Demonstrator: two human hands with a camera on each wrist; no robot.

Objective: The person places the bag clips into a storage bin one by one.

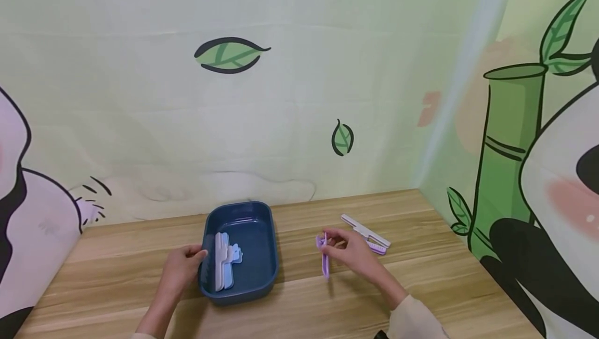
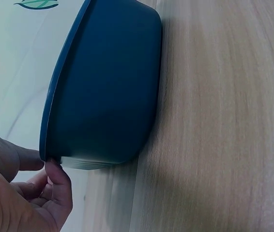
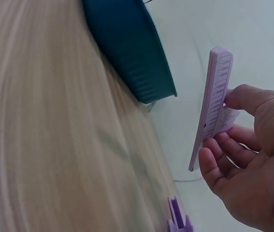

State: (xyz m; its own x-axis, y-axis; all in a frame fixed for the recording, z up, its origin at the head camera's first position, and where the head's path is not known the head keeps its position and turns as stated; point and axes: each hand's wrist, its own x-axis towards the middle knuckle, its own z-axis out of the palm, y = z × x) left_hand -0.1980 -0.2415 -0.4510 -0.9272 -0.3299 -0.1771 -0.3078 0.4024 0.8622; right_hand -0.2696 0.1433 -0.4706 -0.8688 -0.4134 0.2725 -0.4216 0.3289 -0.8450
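My left hand (image 1: pixel 180 268) pinches the left rim of a dark blue plastic basin (image 1: pixel 258 240) between thumb and fingers; the left wrist view shows this grip at the rim's corner. Inside the basin lie a white bag clip (image 1: pixel 219 266) and a light blue bag clip (image 1: pixel 228 271), side by side along its left wall. To the right of the basin, my right hand (image 1: pixel 355 253) holds a light purple bag clip (image 3: pixel 214 96) above the table by its handle part, with the long ribbed bar pointing away from the palm.
Behind my right hand, a white clip (image 1: pixel 354 223) and a purple clip (image 1: pixel 377 248) lie close together on the wooden table (image 1: pixel 299 297). A printed cloth wall (image 1: pixel 299 94) with leaves, bamboo and pandas stands along the table's back and right side.
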